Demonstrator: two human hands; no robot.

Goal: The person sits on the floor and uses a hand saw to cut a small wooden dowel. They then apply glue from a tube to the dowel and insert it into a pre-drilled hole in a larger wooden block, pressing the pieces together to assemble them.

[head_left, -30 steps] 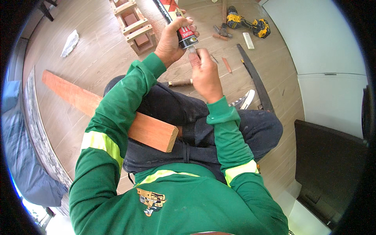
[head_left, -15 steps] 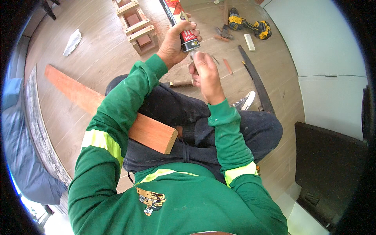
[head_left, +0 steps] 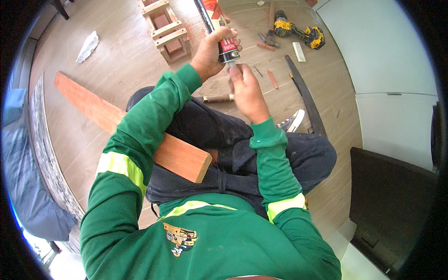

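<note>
My left hand (head_left: 208,55) is wrapped round an adhesive cartridge (head_left: 227,45) with red, black and white printing, its end tilted down toward me. A black rod or frame runs along the cartridge's left side, and its far end is cut off by the top of the picture. At the near end a pale nozzle tip (head_left: 232,64) sticks out. My right hand (head_left: 250,93) closes on that tip with thumb and fingers, which hide most of it. Across my lap, under my left forearm, lies a long reddish wooden plank (head_left: 182,157).
Beyond my hands stands a slatted wooden frame (head_left: 169,31). To the right lie a yellow and black cordless drill (head_left: 298,31), a hammer (head_left: 269,39), a white block (head_left: 298,52) and a long dark blade-like tool (head_left: 308,98). A wooden-handled tool (head_left: 219,98) rests by my knee.
My right hand has turned at the nozzle, its fingers now tucked in closer round the tip. The cartridge has moved slightly right and down in my left hand's hold.
</note>
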